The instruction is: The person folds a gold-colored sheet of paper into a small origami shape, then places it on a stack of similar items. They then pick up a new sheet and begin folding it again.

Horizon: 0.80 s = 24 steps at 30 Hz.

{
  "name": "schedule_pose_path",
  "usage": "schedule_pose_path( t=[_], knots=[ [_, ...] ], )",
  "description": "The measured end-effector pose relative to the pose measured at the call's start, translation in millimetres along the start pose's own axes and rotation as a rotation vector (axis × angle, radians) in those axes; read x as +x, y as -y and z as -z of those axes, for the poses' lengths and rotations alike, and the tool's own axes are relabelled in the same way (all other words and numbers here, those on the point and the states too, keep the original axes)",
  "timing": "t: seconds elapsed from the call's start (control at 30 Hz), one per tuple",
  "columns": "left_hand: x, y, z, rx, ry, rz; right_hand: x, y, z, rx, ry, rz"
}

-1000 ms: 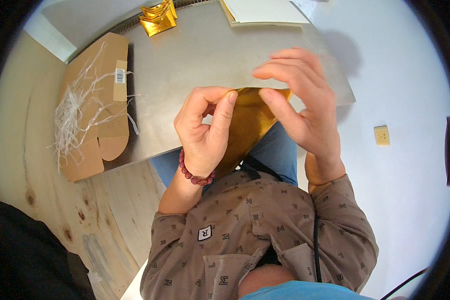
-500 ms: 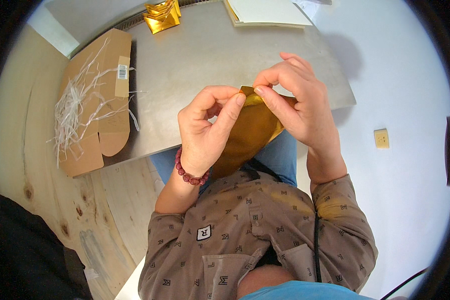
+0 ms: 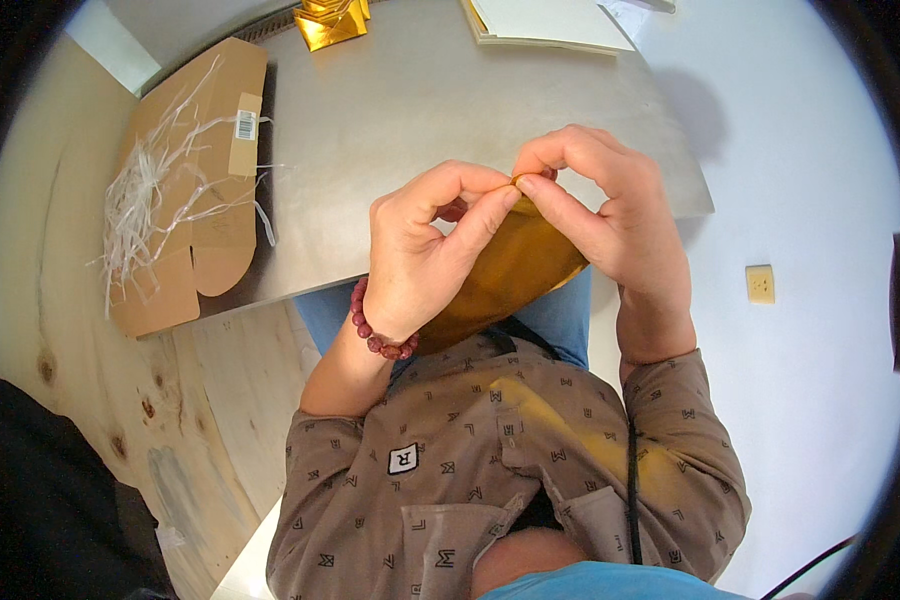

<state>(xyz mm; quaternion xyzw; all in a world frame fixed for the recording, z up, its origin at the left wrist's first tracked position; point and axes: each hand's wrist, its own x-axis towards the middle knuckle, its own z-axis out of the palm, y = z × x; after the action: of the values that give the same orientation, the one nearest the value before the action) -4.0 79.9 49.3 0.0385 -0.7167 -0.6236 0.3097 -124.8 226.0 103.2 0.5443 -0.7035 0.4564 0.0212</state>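
A sheet of shiny gold foil paper [image 3: 515, 265] hangs from my fingertips over my lap, just off the table's near edge. My left hand [image 3: 425, 240], with a dark red bead bracelet on its wrist, pinches the sheet's top edge between thumb and forefinger. Right beside it, my right hand [image 3: 600, 205] pinches the same edge, so the tips of both hands nearly meet. Part of the sheet is hidden behind my left hand.
Folded gold foil pieces [image 3: 330, 25] stand at the far edge of the grey metal table [image 3: 400, 110]. A stack of white paper [image 3: 545, 25] lies to their right. At the left, an opened cardboard box [image 3: 210, 215] carries tangled clear plastic strips [image 3: 140, 205].
My fingertips have come closer together on the foil paper's top edge and shifted slightly right. The corner that stuck up between them is now hidden in the pinch.
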Motion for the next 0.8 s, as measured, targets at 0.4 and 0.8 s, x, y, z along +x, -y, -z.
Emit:
schedule_pose_path(
  t=[0.4, 0.8],
  knots=[
    [0, 2, 15, 0.019, 0.072, 0.043, 0, -7, 3, 0.073, -0.080, -0.029],
    [-11, -6, 52, 0.158, 0.101, 0.058, -3, -19, 10, 0.283, -0.241, -0.131]
  ],
)
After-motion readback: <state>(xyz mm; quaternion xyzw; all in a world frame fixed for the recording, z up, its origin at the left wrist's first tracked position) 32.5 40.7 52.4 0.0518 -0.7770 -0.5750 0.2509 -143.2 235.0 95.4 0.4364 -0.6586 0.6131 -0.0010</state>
